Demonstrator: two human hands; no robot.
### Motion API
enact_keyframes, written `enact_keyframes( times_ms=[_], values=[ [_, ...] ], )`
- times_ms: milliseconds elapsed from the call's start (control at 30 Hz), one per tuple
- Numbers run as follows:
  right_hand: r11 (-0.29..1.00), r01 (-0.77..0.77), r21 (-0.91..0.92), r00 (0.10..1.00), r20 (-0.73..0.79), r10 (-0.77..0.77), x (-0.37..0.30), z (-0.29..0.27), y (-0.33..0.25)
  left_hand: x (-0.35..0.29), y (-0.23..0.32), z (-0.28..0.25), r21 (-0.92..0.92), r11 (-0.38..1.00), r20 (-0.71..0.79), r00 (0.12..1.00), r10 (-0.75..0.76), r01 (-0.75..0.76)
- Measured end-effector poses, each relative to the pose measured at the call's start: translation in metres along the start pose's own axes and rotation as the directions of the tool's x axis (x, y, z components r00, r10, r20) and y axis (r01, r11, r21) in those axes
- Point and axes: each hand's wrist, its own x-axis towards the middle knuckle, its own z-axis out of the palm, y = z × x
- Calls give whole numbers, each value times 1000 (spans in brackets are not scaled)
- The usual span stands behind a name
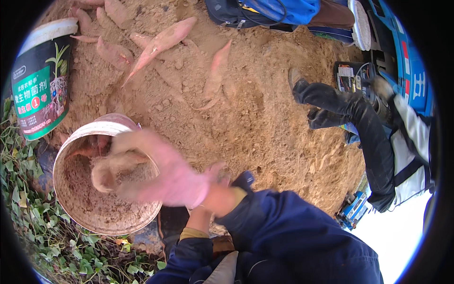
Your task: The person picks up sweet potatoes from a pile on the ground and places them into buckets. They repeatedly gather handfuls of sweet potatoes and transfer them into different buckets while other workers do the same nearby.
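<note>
My right hand [172, 177], in a pink glove, reaches over the mouth of a tilted white bucket [66, 208]. Motion blurs its soil-brown fingers, and a tan, rounded shape by them could be muddy fingertips or a lump. Inside the bucket, dirt coats the walls and reddish sweet potatoes [87, 150] show at the upper side. My left hand [216, 171] is mostly hidden behind the right wrist; only a bit of pink glove shows. Beyond the bucket, several sweet potatoes [165, 40] lie on loose soil, with one more [220, 64] further right.
A black-and-green printed bucket [42, 85] with a white rim stands at the far left. Leafy vines [28, 203] grow along the left. Another person's dark-trousered legs [359, 113] are at right, near a dark bucket [347, 78] and a blue vehicle [418, 66]. A bag [227, 14] lies at the top.
</note>
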Motion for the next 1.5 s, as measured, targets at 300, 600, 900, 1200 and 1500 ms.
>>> enact_keyframes(
  times_ms=[300,600,900,1200,1500],
  values=[
    [99,-811,-577,586,-802,120,102,-239,99,-1,16,-15,-176,984,-111,994,-23,3],
    [243,-699,-672,711,-620,332,71,-210,80,1,22,-26,-199,976,-55,994,-96,83],
    [998,-60,-36,838,-544,31,9,-189,-21,-1,19,-30,-141,988,-61,995,-75,66],
    [861,-206,-465,949,120,292,-41,-71,-24,0,30,-36,-116,991,-41,997,-67,62],
    [-518,69,-853,870,-202,449,12,-188,128,-15,10,-27,-172,985,-137,989,-54,30]
  ],
)
